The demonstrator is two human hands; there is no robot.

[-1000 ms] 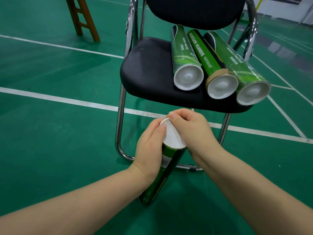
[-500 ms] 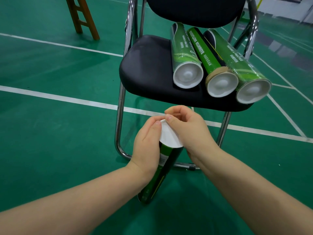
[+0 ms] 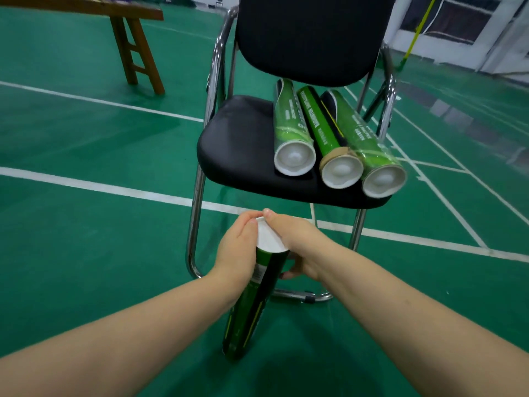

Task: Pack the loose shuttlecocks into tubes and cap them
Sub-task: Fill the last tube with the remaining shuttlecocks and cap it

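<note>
We are facing a black padded chair with a chrome tube frame [image 3: 234, 144], standing on the green court floor with white lines [image 3: 86, 253]; a brown wooden bench [image 3: 128, 11] is standing far left.

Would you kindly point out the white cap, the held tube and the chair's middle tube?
white cap [image 3: 270, 239], head view, its flat top
held tube [image 3: 249, 325], head view, its green side low down
middle tube [image 3: 340, 171], head view, its white end

Three tubes [image 3: 323, 130] lie side by side on the right half of the chair [image 3: 237, 144] seat, their ends facing the viewer. Before the chair, a fourth tube [image 3: 252, 305] tilts between the left hand [image 3: 237, 253] and right hand [image 3: 300, 242], with the cap [image 3: 269, 239] on top. A stand [image 3: 134, 53] is behind, far left.
</note>
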